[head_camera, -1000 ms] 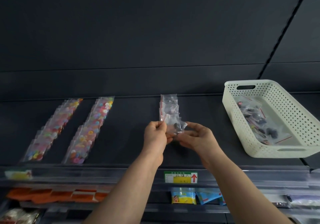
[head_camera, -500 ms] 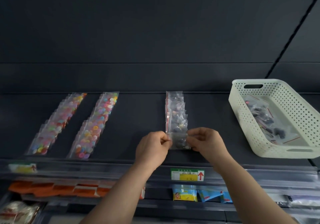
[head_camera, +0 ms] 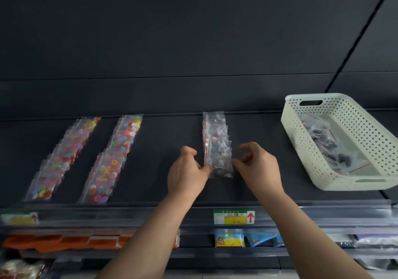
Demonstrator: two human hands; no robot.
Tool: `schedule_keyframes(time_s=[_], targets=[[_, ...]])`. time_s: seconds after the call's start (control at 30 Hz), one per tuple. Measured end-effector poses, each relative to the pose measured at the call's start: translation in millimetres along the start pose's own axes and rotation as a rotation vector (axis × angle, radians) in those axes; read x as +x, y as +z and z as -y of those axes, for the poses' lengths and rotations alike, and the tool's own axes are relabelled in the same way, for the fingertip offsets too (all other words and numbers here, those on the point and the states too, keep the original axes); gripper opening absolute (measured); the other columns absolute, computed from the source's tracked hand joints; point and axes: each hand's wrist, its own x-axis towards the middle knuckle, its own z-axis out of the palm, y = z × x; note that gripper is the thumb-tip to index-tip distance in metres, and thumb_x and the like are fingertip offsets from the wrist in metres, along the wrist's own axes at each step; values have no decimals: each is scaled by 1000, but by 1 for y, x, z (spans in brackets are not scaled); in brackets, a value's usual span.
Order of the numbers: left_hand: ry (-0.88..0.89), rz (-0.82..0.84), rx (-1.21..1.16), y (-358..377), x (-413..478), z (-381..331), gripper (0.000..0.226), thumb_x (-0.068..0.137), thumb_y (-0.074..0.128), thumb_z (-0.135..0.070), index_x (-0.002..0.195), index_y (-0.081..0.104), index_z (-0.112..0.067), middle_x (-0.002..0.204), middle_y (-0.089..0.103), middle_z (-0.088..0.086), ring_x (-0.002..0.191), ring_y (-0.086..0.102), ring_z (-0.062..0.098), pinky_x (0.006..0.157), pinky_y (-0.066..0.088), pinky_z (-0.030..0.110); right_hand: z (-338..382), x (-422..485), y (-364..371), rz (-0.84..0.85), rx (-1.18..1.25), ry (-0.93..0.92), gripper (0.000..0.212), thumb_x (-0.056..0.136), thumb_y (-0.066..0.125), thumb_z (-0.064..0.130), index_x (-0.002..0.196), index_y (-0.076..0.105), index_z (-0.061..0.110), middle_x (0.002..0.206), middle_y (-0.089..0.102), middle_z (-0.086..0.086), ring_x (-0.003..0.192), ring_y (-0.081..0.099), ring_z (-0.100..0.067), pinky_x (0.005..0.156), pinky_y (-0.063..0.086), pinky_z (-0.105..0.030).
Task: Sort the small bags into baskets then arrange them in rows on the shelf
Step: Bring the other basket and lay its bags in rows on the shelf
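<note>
Colourful bag rows [head_camera: 112, 162] left, basket [head_camera: 349, 185] right

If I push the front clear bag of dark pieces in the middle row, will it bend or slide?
The front clear plastic bag of dark pieces probably bends easily: its film looks thin and crinkled. It seems light, so it likely slides on the smooth dark shelf, perhaps disturbing the overlapped bags behind.

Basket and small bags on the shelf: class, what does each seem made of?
Basket: likely moulded plastic, cream, matte; regular holes, cut-out handles.
Small bags: seemingly thin clear plastic film, glossy; contents show through, red strip along one edge.
</note>
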Motion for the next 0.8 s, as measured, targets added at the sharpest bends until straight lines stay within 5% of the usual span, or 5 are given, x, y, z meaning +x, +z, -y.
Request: schedule_keyframes(time_s=[0.23, 0.5, 0.63, 0.8], targets=[[189, 29, -117, 6, 7, -59, 7, 88, 66, -25, 95, 65, -27, 82, 62, -16, 80, 61, 7, 70, 51, 27, -19, 14, -61, -266, -356, -274, 14, 86, 62, 15, 96, 71, 21, 89, 68, -1, 85, 60, -25, 62, 48, -33], [377, 192, -164, 52, -2, -169, 10, 85, 70, -25, 93, 66, -29, 81, 64, -17, 79, 61, 5, 78, 55, 32, -92, 30, -153, -318, -496, -157, 18, 86, 61, 13, 96, 71, 24, 99, 70, 1, 89, 60, -25, 67, 46, -33], [471, 246, -5, 79, 0, -216, 11, 86, 69, -25, 96, 68, -29, 91, 68, -14, 89, 63, 9, 80, 55, 33, -130, 40, -189, -253, -539, -63, 22, 90, 58, 17, 106, 68, 28, 107, 67, 6, 100, 57, -18, 71, 44, -30], [624, 67, 418, 119, 14, -252, 14, 91, 65, -27, 105, 69, -29, 104, 69, -7, 107, 54, 20, 81, 48, 34, -150, 49, -200, -201, -528, -73, 23, 90, 58, 22, 109, 66, 33, 109, 66, 10, 103, 57, -14, 78, 44, -28]])
